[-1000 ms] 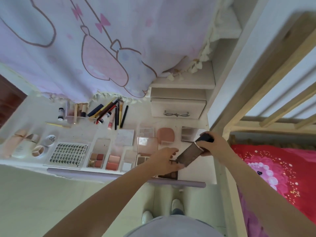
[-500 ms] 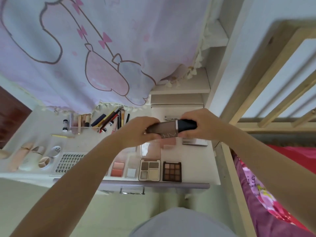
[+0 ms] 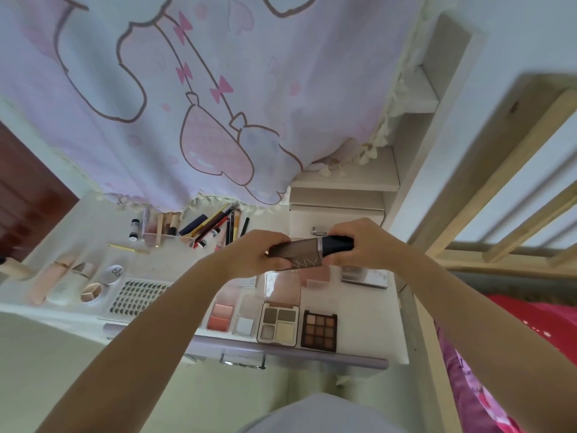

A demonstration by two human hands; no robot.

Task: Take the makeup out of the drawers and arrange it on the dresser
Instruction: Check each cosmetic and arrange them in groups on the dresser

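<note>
We are holding the brown tube [image 3: 299, 253] level above the tabletop [image 3: 362, 314]: left hand [image 3: 259, 256] gripping its body, right hand [image 3: 363, 245] gripping the dark cap. Best keeping it level, then laying it beside the palettes [image 3: 298, 329].

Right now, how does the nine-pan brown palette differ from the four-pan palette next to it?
The nine-pan palette has a dark frame; the four-pan palette has a pale one. The nine-pan palette holds small brown and tan squares; the four-pan palette holds larger grey, olive and cream pans. The nine-pan palette sits nearer the dresser's right end. Both lie flat, side by side near the front edge, pans exposed.
</note>
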